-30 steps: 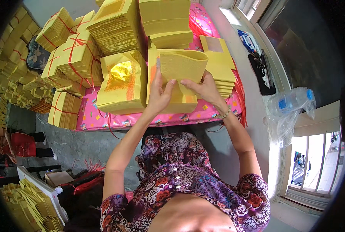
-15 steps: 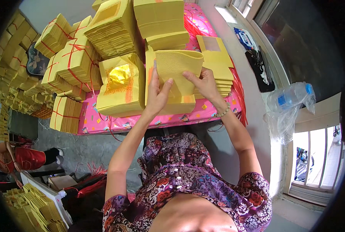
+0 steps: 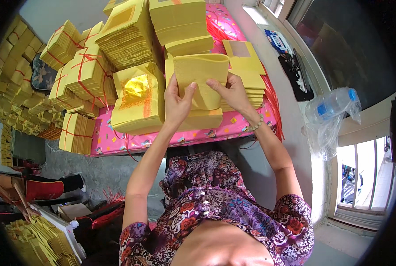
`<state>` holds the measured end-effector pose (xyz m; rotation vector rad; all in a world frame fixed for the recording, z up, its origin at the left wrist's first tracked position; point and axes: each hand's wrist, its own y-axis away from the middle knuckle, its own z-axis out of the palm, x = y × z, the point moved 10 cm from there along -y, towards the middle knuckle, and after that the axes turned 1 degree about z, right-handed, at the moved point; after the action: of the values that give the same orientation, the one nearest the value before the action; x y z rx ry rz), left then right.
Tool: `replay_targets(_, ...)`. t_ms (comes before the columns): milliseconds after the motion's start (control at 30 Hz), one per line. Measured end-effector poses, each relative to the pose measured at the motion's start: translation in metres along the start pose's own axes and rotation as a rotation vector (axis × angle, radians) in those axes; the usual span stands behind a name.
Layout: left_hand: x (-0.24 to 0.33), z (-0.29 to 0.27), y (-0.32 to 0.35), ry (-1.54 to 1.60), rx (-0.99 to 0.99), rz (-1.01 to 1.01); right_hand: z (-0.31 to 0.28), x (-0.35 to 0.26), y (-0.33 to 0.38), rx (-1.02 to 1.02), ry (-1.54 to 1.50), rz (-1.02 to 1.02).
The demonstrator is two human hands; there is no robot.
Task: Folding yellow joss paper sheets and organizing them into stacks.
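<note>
Between both hands I hold a thin bundle of yellow joss paper (image 3: 201, 71), upright and slightly bowed at its upper edge. My left hand (image 3: 179, 100) grips its left side, thumb on the near face. On the right side my right hand (image 3: 233, 94) pinches it the same way, fingers behind and partly hidden. Below and behind the bundle lies a thicker stack of yellow paper (image 3: 202, 121). Left of it, another stack (image 3: 151, 123) has a crumpled gold foil (image 3: 136, 86) on top. Several flat bundles (image 3: 246, 71) sit just beyond my right hand.
Tall paper stacks (image 3: 129, 42) and bundles tied with red strips (image 3: 89, 73) crowd the pink-covered table (image 3: 113, 144). Red strips (image 3: 272, 106) hang at its right edge. A plastic bottle (image 3: 333, 105) lies by the window. At lower left, another person (image 3: 42, 188) reaches toward yellow paper (image 3: 47, 239).
The bundle's upper edge has flattened from a stronger curl, and my hands have shifted slightly left with it. The other person at lower left has moved an arm down to the paper there.
</note>
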<state>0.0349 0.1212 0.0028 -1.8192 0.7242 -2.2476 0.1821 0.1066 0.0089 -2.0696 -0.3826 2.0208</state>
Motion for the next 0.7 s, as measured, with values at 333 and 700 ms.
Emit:
replay_targets(333,0.019,0.005,0.001,0.144,-0.059,-0.108,-0.004,-0.018,-0.007,-0.005,0.072,0.022)
replay_targets(700,0.025,0.001,0.013,0.078,-0.122,-0.257,-0.023,-0.03,-0.017,0.153,-0.062,-0.039)
